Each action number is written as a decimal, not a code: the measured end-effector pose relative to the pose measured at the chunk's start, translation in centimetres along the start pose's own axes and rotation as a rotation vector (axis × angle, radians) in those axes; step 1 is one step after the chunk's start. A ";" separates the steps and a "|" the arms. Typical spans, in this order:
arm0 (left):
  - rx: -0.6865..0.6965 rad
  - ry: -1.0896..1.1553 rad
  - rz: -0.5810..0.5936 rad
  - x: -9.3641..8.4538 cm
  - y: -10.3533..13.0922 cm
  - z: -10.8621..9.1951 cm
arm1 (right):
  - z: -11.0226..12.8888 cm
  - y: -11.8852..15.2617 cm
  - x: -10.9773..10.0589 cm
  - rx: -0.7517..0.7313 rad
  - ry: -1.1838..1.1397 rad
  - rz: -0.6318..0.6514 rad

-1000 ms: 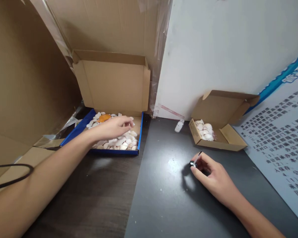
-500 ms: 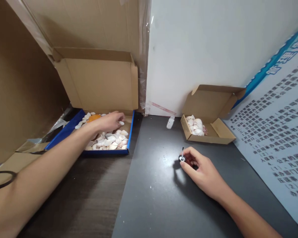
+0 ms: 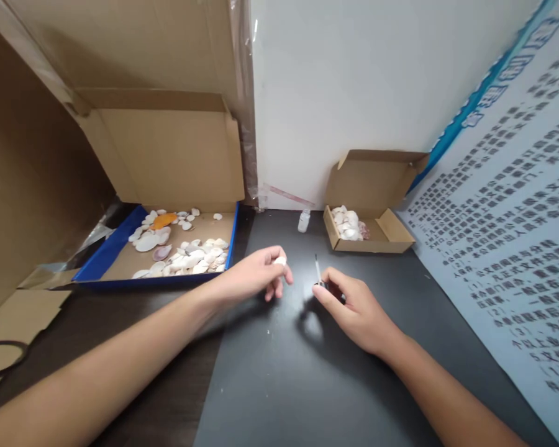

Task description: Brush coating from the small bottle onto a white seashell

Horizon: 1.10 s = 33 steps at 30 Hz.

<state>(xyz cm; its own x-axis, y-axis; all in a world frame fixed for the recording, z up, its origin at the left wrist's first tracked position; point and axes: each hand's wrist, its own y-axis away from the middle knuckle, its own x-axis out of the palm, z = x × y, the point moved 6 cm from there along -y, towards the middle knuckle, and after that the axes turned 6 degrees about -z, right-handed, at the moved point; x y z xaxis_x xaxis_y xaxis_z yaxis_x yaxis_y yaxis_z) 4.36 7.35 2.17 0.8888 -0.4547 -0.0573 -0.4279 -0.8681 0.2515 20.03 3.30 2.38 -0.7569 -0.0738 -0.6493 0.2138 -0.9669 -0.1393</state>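
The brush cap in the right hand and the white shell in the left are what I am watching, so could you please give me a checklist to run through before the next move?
1. White shell held in the left hand's fingers: ok.
2. Brush cap gripped by the right hand, brush pointing up: ok.
3. Brush tip loaded with liquid: cannot tell, too small.
4. Small bottle standing on the tabletop: ok.
5. Bottle capped: not ok, no cap sits on it.
6. Blue-sided box and small cardboard box open: ok, both lids are up.
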 end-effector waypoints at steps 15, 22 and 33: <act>0.323 -0.489 -0.605 -3.5 -11.2 -1.5 | -2.9 -1.2 -3.5 0.128 0.019 -0.210; 0.396 -0.817 -0.535 -0.9 -12.2 -1.8 | -3.0 -1.0 -4.9 0.098 -0.005 -0.350; 0.716 -1.130 -0.337 2.9 -4.4 -1.4 | -1.5 -0.7 -4.5 0.045 -0.692 -0.266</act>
<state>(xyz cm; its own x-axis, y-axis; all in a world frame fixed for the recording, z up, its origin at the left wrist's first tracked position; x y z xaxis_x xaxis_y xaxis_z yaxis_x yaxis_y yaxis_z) 9.01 10.11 2.29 0.4974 0.1823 -0.8482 -0.5171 -0.7228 -0.4585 24.25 4.69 4.29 -0.9988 0.0419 0.0238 -0.0456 -0.9815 -0.1859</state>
